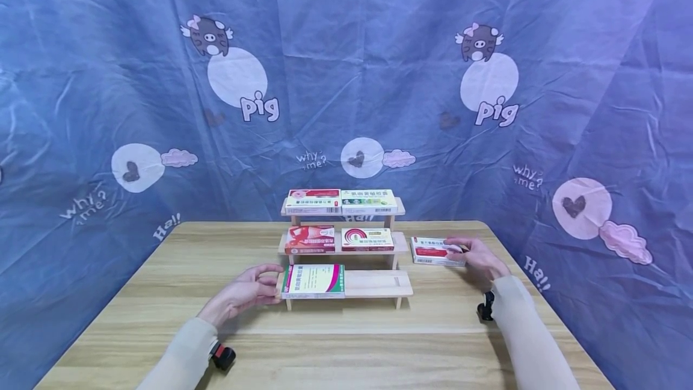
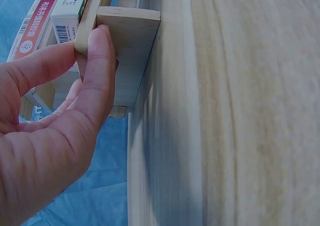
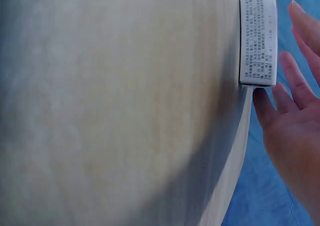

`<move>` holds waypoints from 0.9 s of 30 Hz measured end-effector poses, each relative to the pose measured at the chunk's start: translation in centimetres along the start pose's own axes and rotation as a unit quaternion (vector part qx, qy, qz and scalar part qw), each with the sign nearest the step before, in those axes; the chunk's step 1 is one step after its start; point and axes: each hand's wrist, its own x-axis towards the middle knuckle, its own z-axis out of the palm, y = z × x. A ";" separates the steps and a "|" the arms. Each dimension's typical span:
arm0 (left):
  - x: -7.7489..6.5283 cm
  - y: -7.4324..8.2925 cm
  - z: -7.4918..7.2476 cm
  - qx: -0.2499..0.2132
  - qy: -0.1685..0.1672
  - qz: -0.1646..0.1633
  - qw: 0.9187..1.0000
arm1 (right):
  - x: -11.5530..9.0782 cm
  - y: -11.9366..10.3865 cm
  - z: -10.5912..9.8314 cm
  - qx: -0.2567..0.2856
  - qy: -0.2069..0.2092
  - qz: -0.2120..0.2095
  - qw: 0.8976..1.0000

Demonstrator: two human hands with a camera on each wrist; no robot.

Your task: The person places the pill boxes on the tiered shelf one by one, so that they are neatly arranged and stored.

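Observation:
My left hand (image 1: 246, 292) pinches the left end of the lowest step of a wooden display shelf (image 1: 373, 281) between thumb and fingers, as the left wrist view also shows. Beside those fingers, a green and cream medicine box (image 1: 314, 278) lies on that step. Over on the right, a white and red medicine box (image 1: 437, 251) lies flat on the table. Reaching over its right end is my right hand (image 1: 479, 256), fingers extended. In the right wrist view, the fingers (image 3: 300, 83) are spread close around the end of the box (image 3: 258, 35).
On the middle step lie a red box (image 1: 310, 239) and a white box with a maroon arc (image 1: 367, 239). The top step bears a red and white box (image 1: 313, 200) and a green and white box (image 1: 369, 200). A blue printed cloth (image 1: 346, 107) hangs behind the wooden table (image 1: 346, 360).

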 end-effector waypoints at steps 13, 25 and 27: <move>0.0 0.0 0.1 0.001 0.004 0.002 1.000 | 0.6 0.3 0.1 -0.035 -0.026 0.006 0.999; -0.1 0.4 0.3 0.011 0.003 0.002 1.000 | -0.4 0.1 0.1 -0.052 -0.058 0.000 0.997; -0.1 0.4 0.3 0.012 0.004 0.001 1.000 | -0.6 0.2 0.1 -0.045 -0.066 -0.011 0.997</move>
